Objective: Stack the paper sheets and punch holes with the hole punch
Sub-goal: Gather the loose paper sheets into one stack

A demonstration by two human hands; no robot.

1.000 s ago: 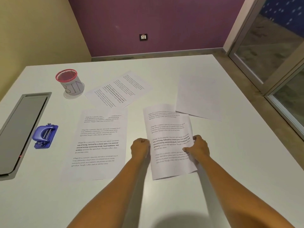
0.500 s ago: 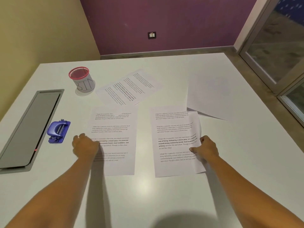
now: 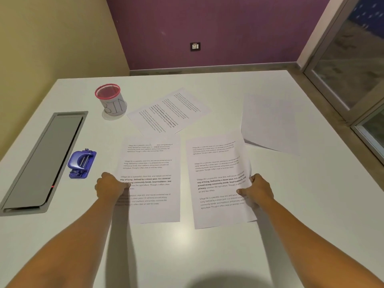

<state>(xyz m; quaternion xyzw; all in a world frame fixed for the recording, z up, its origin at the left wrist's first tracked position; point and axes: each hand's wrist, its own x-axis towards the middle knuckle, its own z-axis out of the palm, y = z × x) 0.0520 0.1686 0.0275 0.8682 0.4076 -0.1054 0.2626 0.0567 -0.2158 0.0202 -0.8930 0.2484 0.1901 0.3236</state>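
On the white table (image 3: 207, 256), the left hand (image 3: 111, 187) rests on the left edge of one printed sheet (image 3: 151, 179), its fingers curled over the margin; whether they pinch the paper or only press on it cannot be told. The right hand (image 3: 256, 189) pinches the right edge of a small stack of printed sheets (image 3: 218, 179), thumb on top, and the top sheet bows up slightly at that edge. The two piles lie side by side, near but apart, with nothing between them. Just left of the left hand sits the blue hole punch (image 3: 82, 163), beside a long grey panel (image 3: 41, 161) set into the table. Farther back lie an angled printed page (image 3: 168, 112) and, to the right, a blank page (image 3: 270, 123), with a red-rimmed cup (image 3: 111, 99) near the far left. Compared with half a second ago, the left hand sits a little farther onto its sheet; the right hand's grip looks unchanged.
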